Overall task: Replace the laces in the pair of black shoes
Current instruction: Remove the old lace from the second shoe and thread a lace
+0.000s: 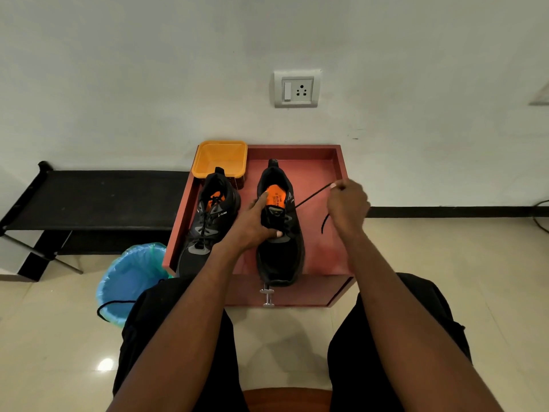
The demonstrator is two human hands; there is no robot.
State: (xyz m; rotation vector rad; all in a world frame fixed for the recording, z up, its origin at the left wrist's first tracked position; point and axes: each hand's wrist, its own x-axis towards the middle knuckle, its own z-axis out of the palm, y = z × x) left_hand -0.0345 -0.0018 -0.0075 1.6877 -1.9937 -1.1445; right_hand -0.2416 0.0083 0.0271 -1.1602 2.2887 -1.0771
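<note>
The right-hand shoe (279, 230) is stood near the front edge of the red cabinet top (323, 248), steadied by the left hand (255, 224) gripping its tongue, evidently as counter-hold; the lace (312, 195) is pinched and drawn taut by the right hand (347, 206). The left-hand shoe (205, 224) appears laced.

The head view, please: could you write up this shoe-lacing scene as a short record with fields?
surface: red wooden tray-top cabinet
left black shoe: laced
right black shoe: lace partly out
left hand: steadies right black shoe
right hand: pinches black lace, pulled taut
orange plastic tub: behind left black shoe
blue-lined bin: on floor, left
</note>
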